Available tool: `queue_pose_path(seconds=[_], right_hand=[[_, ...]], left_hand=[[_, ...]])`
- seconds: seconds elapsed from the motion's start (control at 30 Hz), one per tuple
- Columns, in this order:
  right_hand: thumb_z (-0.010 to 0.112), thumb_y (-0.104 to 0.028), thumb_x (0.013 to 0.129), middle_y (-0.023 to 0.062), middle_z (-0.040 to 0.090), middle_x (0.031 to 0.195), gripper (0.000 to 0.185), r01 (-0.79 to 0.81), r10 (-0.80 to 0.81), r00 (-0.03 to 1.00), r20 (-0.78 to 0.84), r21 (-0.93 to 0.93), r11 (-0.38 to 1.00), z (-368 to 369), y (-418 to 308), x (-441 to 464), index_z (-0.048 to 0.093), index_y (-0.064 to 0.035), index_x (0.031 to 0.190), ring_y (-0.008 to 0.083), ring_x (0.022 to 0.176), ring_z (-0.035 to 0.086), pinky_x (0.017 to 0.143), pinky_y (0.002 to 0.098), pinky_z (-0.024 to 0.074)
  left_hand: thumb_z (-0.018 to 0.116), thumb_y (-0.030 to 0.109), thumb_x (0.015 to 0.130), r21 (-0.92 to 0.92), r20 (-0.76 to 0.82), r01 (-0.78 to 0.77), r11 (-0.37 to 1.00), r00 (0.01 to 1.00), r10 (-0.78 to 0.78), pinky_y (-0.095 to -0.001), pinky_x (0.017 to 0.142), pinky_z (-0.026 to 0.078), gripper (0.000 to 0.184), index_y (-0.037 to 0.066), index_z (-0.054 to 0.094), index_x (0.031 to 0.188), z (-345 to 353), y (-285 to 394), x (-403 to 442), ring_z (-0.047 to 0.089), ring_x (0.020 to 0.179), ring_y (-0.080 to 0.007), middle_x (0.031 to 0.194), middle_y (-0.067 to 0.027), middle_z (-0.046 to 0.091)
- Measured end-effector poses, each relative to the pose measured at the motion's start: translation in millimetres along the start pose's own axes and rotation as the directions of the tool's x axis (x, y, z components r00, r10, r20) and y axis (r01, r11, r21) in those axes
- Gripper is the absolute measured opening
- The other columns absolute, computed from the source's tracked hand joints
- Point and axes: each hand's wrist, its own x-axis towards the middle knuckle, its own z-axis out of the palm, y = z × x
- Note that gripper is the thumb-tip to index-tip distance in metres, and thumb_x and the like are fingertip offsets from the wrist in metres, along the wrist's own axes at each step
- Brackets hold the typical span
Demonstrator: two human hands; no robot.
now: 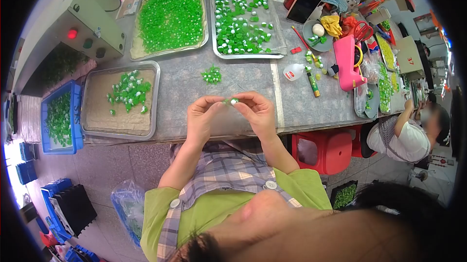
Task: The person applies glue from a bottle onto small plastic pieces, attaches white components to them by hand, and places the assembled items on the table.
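Left hand: pinching tiny green piece
Right hand: gripping round white-and-green bead
Seemingly done: trayed green-and-white cluster
Perhaps left: loose green heap

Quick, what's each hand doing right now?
Left hand: closed, pinching a small green piece at the fingertips.
Right hand: closed, pinching a small white-and-green piece beside it.

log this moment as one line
left hand: pinching small green piece | right hand: pinching white-and-green piece | green pile: on table, beyond hands
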Motion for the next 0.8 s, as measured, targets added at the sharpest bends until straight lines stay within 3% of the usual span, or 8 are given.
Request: queue_pose_path(seconds=[0.23,0.53,0.6,0.63,0.7,0.73,0.8], right_hand=[[0.058,-0.004,0.073,0.006,0.058,0.08,0.014,-0.011,0.01,1.0,-0.029,-0.026,1.0,3,1,-2,0.057,0.0006,0.086,0.0108,0.075,0.056,0.068,0.021,0.0437],[0.059,-0.003,0.072,0.0059,0.058,0.079,0.014,0.095,-0.095,0.995,0.009,-0.184,0.978,0,3,-1,0.058,0.0004,0.085,0.011,0.075,0.056,0.067,0.0208,0.0434],[0.06,-0.001,0.071,0.0061,0.059,0.079,0.015,-0.061,0.061,0.998,0.022,0.018,0.998,1,-3,-1,0.058,0.0005,0.085,0.0104,0.073,0.056,0.065,0.0199,0.0438],[0.06,-0.001,0.071,0.0061,0.059,0.079,0.015,-0.062,0.061,0.998,0.021,0.018,0.998,1,-4,-2,0.058,0.0005,0.085,0.0104,0.073,0.056,0.065,0.0199,0.0438],[0.06,0.003,0.069,0.0058,0.059,0.079,0.018,-0.107,0.107,0.994,0.016,0.041,0.993,1,-6,-3,0.058,0.0019,0.087,0.0084,0.07,0.054,0.063,0.0173,0.0426],[0.06,0.003,0.069,0.0058,0.059,0.079,0.018,-0.108,0.107,0.994,0.016,0.041,0.993,0,-6,-4,0.058,0.0019,0.087,0.0084,0.07,0.054,0.063,0.0173,0.0426],[0.06,0.003,0.069,0.0065,0.059,0.078,0.016,-0.105,0.106,0.994,0.017,-0.038,0.994,-2,-6,-5,0.06,0.0017,0.085,0.0085,0.068,0.055,0.062,0.017,0.0428]], left_hand=[[0.057,0.006,0.074,0.063,0.004,-0.039,0.997,0.999,0.039,-0.0234,0.063,0.046,0.012,-0.002,0.057,0.084,3,4,-2,0.055,0.066,-0.0128,0.075,-0.0074,0.059],[0.056,0.003,0.074,0.148,0.024,-0.098,0.984,0.995,0.096,-0.0228,0.063,0.045,0.009,-0.002,0.057,0.082,-2,3,-3,0.054,0.068,-0.0127,0.076,-0.0072,0.058],[0.057,0.0,0.073,0.239,0.039,-0.158,0.958,0.988,0.153,-0.0221,0.063,0.044,0.008,-0.003,0.057,0.08,-3,4,-4,0.054,0.069,-0.0123,0.075,-0.0069,0.058],[0.057,0.0,0.073,0.239,0.039,-0.157,0.958,0.988,0.152,-0.0221,0.063,0.044,0.008,-0.003,0.057,0.08,-4,5,-3,0.054,0.069,-0.0123,0.075,-0.0069,0.058],[0.058,-0.001,0.071,0.419,0.116,-0.285,0.862,0.958,0.26,-0.0211,0.062,0.043,0.007,-0.002,0.056,0.078,-6,6,-2,0.054,0.068,-0.0117,0.074,-0.0066,0.057],[0.058,-0.001,0.071,0.419,0.116,-0.284,0.862,0.959,0.26,-0.0211,0.062,0.043,0.007,-0.002,0.056,0.078,-6,8,-2,0.054,0.068,-0.0117,0.074,-0.0066,0.057],[0.06,-0.001,0.069,0.55,0.235,-0.422,0.721,0.906,0.351,-0.0209,0.06,0.042,0.007,-0.002,0.057,0.075,-4,14,-2,0.053,0.067,-0.0116,0.073,-0.007,0.057]])
